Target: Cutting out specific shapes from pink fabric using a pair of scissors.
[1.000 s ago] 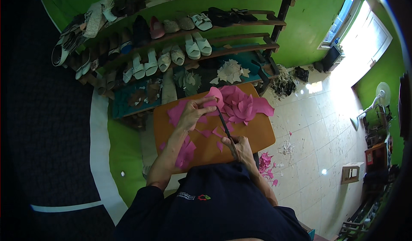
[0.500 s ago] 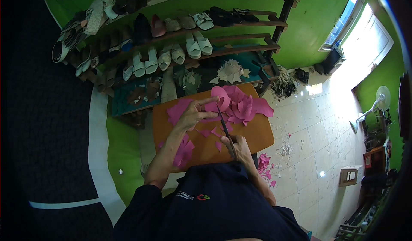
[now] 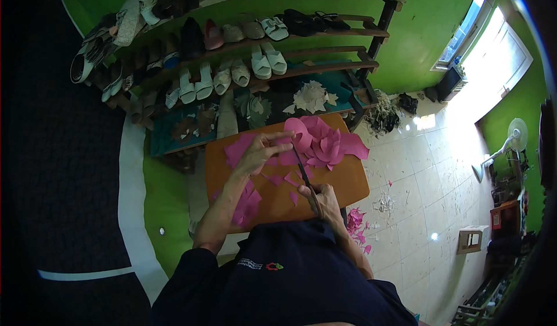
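Observation:
My right hand [image 3: 322, 199] is wrapped around the handles of long dark scissors [image 3: 302, 168], whose blades point up and away from me. Over the small orange-brown table [image 3: 272, 207], my left hand [image 3: 255, 154] pinches a pink piece [image 3: 282, 142] of thin sheet material between thumb and fingers. The scissor tips are right beside those fingers and the piece's edge. Just beyond, a heap of curled pink cut pieces [image 3: 325, 146] covers the table's far right. Small pink scraps [image 3: 272, 179] lie between my hands, and a larger pink piece [image 3: 248, 206] rests by my left forearm.
Behind the table stands a wooden rack [image 3: 325, 68] holding several shoes and sandals, with sheet scraps [image 3: 313, 97] on its lower shelf. Pink offcuts [image 3: 355, 221] lie on the tiled floor at right. A white fan [image 3: 516, 133] and a cardboard box [image 3: 472, 240] are farther right.
My left hand has shifted very slightly, and the scissor blades look closer together than before. The heap and scraps lie as they did.

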`<action>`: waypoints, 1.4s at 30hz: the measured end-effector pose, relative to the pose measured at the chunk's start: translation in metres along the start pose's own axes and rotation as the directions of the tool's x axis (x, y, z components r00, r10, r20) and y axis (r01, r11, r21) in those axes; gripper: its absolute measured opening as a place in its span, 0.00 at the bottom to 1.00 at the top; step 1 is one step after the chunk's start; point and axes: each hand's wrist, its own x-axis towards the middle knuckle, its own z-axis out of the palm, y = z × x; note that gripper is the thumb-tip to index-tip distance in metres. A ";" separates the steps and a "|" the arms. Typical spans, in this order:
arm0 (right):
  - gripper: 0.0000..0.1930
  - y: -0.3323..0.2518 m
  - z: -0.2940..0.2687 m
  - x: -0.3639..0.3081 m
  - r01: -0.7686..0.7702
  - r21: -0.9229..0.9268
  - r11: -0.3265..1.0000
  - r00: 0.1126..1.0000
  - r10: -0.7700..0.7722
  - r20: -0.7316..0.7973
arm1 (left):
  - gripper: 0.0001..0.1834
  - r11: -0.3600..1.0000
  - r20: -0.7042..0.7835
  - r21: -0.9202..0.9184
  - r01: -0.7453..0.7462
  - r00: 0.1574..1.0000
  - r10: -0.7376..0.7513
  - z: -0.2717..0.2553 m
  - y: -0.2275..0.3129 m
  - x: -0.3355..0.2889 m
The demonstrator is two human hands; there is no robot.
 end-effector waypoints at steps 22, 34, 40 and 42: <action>0.39 0.026 0.009 0.017 0.026 0.073 0.997 1.000 -0.026 0.012 | 0.33 0.996 0.056 0.058 0.071 0.996 -0.074 0.010 0.006 -0.004; 0.34 0.007 0.007 0.010 -0.033 0.216 0.976 0.988 0.000 0.152 | 0.30 0.995 0.094 -0.007 0.101 0.991 -0.100 -0.001 0.014 -0.003; 0.32 0.005 0.009 0.014 -0.013 0.194 0.981 0.990 -0.015 0.143 | 0.32 0.994 0.086 0.035 0.106 0.990 -0.109 0.001 0.013 -0.005; 0.32 0.006 0.009 0.016 -0.019 0.186 0.982 0.991 -0.007 0.137 | 0.32 0.995 0.074 0.026 0.098 0.992 -0.100 0.002 0.011 -0.004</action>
